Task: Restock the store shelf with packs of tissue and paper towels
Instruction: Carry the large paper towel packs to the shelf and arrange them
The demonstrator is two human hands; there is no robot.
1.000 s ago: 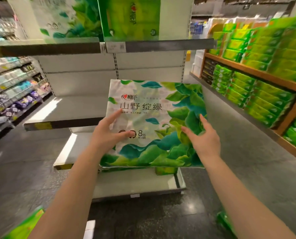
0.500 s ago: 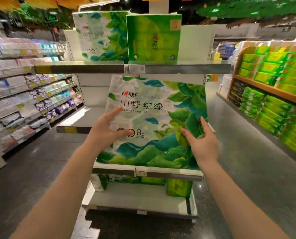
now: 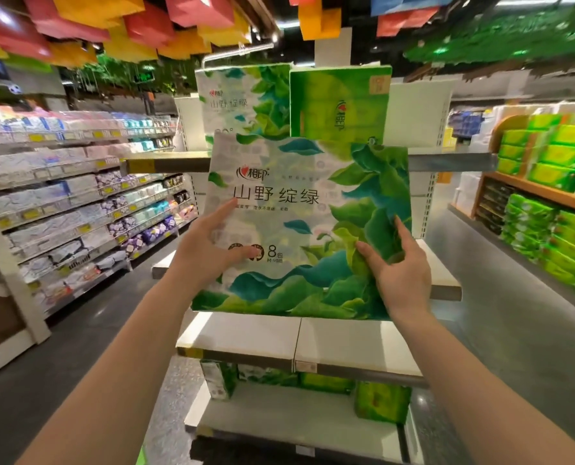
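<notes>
I hold a large white and green leaf-printed tissue pack [image 3: 299,209] upright in front of the end-cap shelf unit. My left hand [image 3: 209,250] grips its lower left side, thumb on the front. My right hand [image 3: 400,266] grips its lower right edge, fingers curled on the wrapper. The pack's top overlaps the upper shelf [image 3: 447,162], where a matching leaf-printed pack [image 3: 242,99] and a bright green pack [image 3: 339,102] stand. Below the pack lie a bare white middle shelf [image 3: 443,280] and a lower white shelf [image 3: 246,333].
Green packs [image 3: 380,401] stand on the bottom shelf. Stocked aisle shelving [image 3: 78,203] runs along the left. A wooden rack of green packs [image 3: 547,209] lines the right. Dark floor lies on both sides. Coloured paper hangs overhead.
Both hands have raised the pack from the middle shelf level up to the upper shelf. My view has tilted upward, showing the top-shelf packs and ceiling.
</notes>
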